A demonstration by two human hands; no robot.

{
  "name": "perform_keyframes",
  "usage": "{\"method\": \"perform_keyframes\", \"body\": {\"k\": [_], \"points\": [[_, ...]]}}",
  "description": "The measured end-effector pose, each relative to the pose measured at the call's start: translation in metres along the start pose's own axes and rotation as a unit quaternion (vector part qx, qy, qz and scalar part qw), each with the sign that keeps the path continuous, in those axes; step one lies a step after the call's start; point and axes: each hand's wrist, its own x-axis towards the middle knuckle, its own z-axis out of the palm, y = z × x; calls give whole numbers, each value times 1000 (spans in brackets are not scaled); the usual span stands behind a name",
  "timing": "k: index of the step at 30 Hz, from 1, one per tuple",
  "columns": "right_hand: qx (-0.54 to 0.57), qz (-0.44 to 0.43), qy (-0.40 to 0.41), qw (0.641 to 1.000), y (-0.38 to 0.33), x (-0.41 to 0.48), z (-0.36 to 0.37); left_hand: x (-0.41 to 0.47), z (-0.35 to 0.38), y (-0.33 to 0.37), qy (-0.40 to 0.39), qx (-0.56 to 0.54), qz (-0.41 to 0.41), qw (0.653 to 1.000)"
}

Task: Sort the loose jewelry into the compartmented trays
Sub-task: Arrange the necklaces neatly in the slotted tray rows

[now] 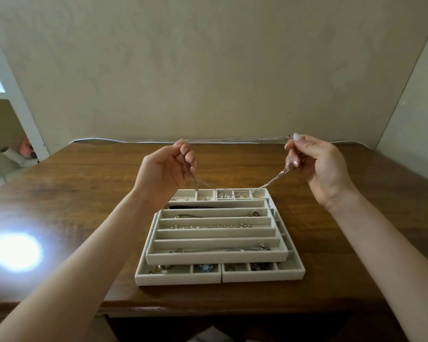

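Note:
A thin silver chain necklace [235,139] is stretched level between my two hands above the trays. My left hand [167,169] pinches its left end and my right hand [314,164] pinches its right end. Loose lengths hang from both hands toward the far small compartments. Below lies a cream tray with long slots [215,256], stacked on cream trays with small compartments [178,277]. Three slots hold chains: a beaded chain [210,226], a silver chain [220,249] in the nearest slot, and a dark cord in a far one. The small compartments hold earrings and rings.
The trays sit in the middle of a brown wooden table [84,193] against a beige wall. A bright glare spot [16,251] lies on the table at the left. White shelving [15,99] stands at the far left. A white cable runs along the table's back edge.

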Motion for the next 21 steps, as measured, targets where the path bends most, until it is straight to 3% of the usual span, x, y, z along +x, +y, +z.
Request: {"method": "perform_keyframes", "body": {"k": [5, 11, 21], "points": [[63, 48, 47, 996, 0, 3, -9, -4, -9, -2, 39, -75, 6, 996], [55, 61, 46, 996, 9, 2, -9, -5, -6, -10, 45, -147, -3, 988], [72, 109, 5, 991, 12, 4, -7, -4, -8, -15, 15, -108, 5, 994]]}}
